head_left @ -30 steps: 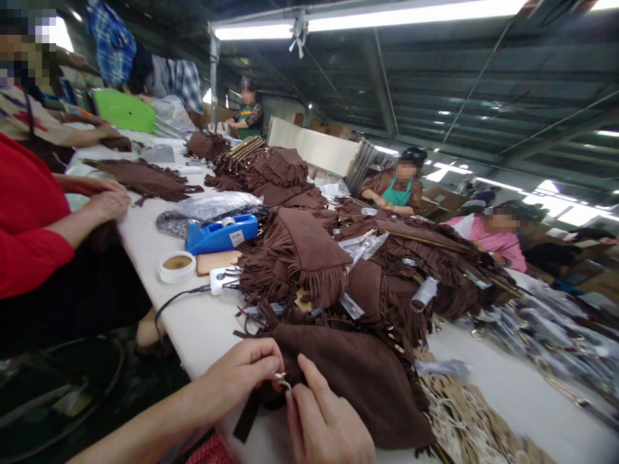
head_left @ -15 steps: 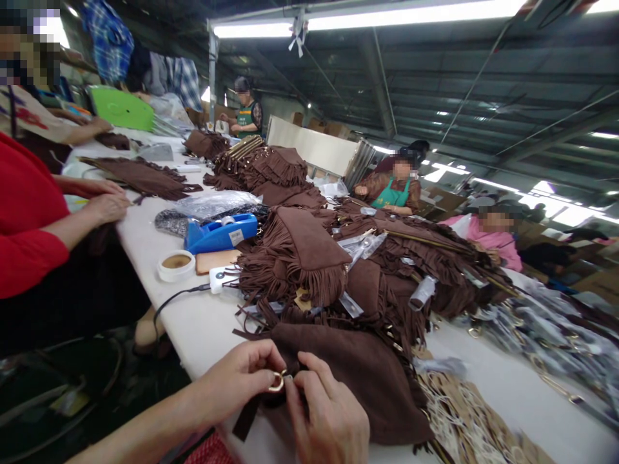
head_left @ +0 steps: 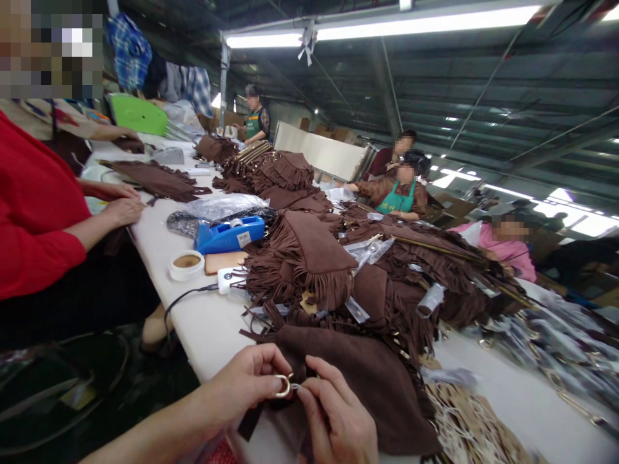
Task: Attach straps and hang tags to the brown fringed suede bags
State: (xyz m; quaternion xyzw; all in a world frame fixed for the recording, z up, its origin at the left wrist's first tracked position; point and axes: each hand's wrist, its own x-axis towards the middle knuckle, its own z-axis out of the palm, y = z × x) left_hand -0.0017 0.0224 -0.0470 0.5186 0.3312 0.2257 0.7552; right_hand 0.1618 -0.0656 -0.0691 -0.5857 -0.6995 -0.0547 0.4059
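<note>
My left hand is closed, pinching a gold metal ring between thumb and fingertips. Beside it, my right hand has thumb and index finger pressed together on a thin whitish loop at the ring; its far end is hidden by the fingers. Under and behind both hands lies a dark brown suede bag on the table. A dark brown strap end hangs below my left hand.
A pile of brown fringed bags fills the table ahead. To its left are a blue tape dispenser and a tape roll. Tan tags with white strings lie right. A person in red is at left.
The view has shifted slightly, moving the scene right and down. My right fingertips have drawn a little away from the ring, and the whitish loop now shows between the hands.
</note>
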